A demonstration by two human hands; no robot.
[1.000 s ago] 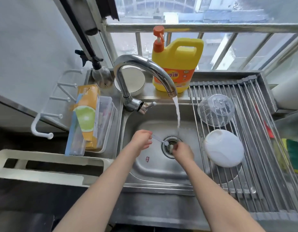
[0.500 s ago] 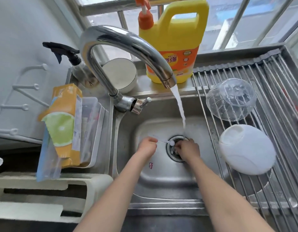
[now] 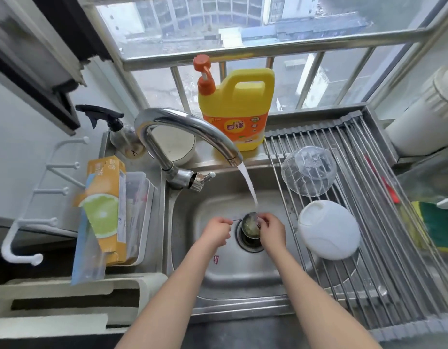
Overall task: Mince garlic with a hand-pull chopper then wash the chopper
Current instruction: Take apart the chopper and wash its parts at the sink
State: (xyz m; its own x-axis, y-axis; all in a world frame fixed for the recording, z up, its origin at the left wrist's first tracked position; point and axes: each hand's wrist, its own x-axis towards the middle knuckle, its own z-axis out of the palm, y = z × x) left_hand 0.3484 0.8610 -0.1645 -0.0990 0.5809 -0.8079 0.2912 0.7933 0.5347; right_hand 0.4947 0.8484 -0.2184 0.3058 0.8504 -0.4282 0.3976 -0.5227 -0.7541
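Over the drain of the steel sink [image 3: 218, 280], in the single head view, we had both hands working under the running stream from the faucet [image 3: 182, 129]. Our right hand [image 3: 272, 231] curled its fingers round the rim of a small metal strainer cup [image 3: 250, 224] lifted just above the drain, with pale bits lying inside it. Our left hand [image 3: 216, 231] was clenched round something thin that reached toward the cup; it was too small and blurred for us to say what it was.

On the roll-up drying rack [image 3: 364, 248] to the right lay the chopper's own parts: the clear bowl [image 3: 308, 171] turned upside down, and just nearer to us the white lid [image 3: 328, 230], also face down. Neither hand touched them.

We judged both parts to be light, stiff plastic, and slick while wet. The bowl looked thin-walled, so we would have taken it by the rim, with the thumb inside and the fingers outside, not squeezing its sides. The domed lid offered little purchase on top; its edge seemed the safer hold, and its underside probably carried the pull-cord works, better kept from soaking. The blade part we could not find in view; wherever it lay, we reckoned it should be held by its hub, never by the edges.

Behind the faucet stood the yellow detergent jug [image 3: 236, 109].
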